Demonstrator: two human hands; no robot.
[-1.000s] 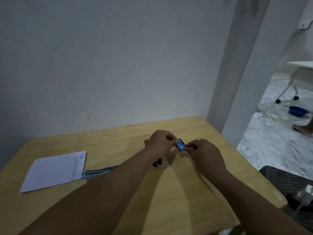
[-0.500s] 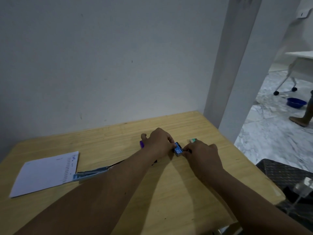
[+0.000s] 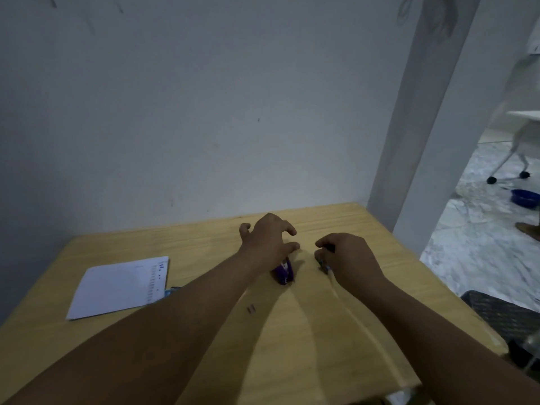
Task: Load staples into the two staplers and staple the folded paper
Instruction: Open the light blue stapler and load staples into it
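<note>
My left hand (image 3: 267,241) hovers over the wooden table (image 3: 306,331) with its fingers spread and nothing in them. A small purple stapler (image 3: 283,273) lies on the table just under its wrist. My right hand (image 3: 346,258) is closed around a small dark staple box (image 3: 322,265), of which only an edge shows below the fingers. A short strip of staples (image 3: 251,309) lies loose on the table, nearer to me. The white folded paper (image 3: 119,286) rests at the left. A blue object (image 3: 169,292) peeks out beside it, mostly hidden by my left forearm.
The table stands against a grey wall, with a pillar (image 3: 415,141) at its far right corner. Past the right edge are a dark mesh seat (image 3: 502,317), a blue bowl (image 3: 526,197) on the marble floor and a wheeled white table (image 3: 523,135).
My hands have parted. The left hand let go of the small box and opened over the purple stapler. The right hand kept the box. The view tilted up again.
</note>
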